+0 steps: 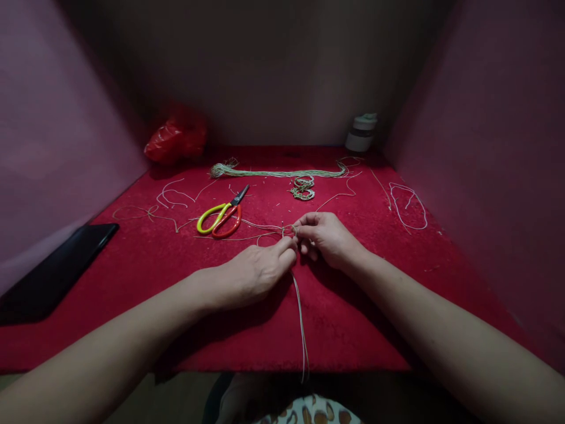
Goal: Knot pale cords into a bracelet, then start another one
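Over the middle of the red cloth, my left hand and my right hand meet, fingers closed in a pinch. Both grip thin pale cord, whose strands trail down past the table's front edge. More strands run left from the fingers, toward the scissors. A small pin seems to stand just behind my fingertips, with cord around it. The exact crossing of the strands is hidden by my fingers. Scissors with one yellow and one red handle lie to the left, blades pointing away.
Behind my hands lie a long bundle of green-white cord and braided pieces. Loose cord curls at the right. A red plastic bag and a lidded jar stand at the back. At left rests a black flat object. Walls flank the table.
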### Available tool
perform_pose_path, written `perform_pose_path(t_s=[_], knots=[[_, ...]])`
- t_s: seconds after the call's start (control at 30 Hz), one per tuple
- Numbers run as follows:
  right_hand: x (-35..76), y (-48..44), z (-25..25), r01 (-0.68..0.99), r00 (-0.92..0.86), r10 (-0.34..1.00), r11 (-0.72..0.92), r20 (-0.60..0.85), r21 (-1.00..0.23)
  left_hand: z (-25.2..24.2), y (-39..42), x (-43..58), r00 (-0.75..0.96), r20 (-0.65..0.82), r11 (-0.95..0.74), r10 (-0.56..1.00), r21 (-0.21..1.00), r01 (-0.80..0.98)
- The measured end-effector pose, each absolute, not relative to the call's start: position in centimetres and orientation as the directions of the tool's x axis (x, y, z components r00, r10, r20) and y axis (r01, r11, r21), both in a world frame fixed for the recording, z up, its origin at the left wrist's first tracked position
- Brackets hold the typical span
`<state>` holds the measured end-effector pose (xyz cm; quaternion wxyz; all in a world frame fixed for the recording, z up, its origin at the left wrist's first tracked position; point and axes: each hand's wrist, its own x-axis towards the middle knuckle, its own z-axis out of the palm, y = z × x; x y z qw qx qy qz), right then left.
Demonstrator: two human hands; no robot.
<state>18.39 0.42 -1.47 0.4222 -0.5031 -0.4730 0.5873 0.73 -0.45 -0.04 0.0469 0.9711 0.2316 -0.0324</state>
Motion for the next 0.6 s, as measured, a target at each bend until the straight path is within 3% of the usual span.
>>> perform_pose_path(t_s=[0.1, 0.23, 0.37, 0.47, 0.6], knots=[[18.7, 0.3, -1.2, 0.010, -0.132, 0.972, -0.195, -0.195, -0.981, -0.1, 0.2, 0.2, 0.891, -0.082, -0.859, 0.446, 0.240, 0.452], [19.3, 0.3, -1.0, 0.018, -0.093, 0.978, -0.188, -0.188, -0.982, -0.1, 0.6, -0.1, 0.871, -0.105, -0.815, 0.480, 0.314, 0.487], [20.7, 1.2, -0.7, -0.245, -0.041, 0.983, -0.186, -0.182, -0.951, -0.2, 0.6, -0.2, 0.880, -0.098, -0.814, 0.464, 0.346, 0.467], [22.3, 2.1, -0.2, -0.478, 0.019, 0.978, -0.174, -0.208, -0.861, -0.5, 0.7, -0.3, 0.894, -0.048, -0.820, 0.446, 0.378, 0.430], [24.5, 2.9, 0.4, -0.605, 0.015, 0.964, -0.202, -0.264, -0.770, -0.6, 0.6, -0.4, 0.908, 0.015, -0.833, 0.418, 0.405, 0.377]])
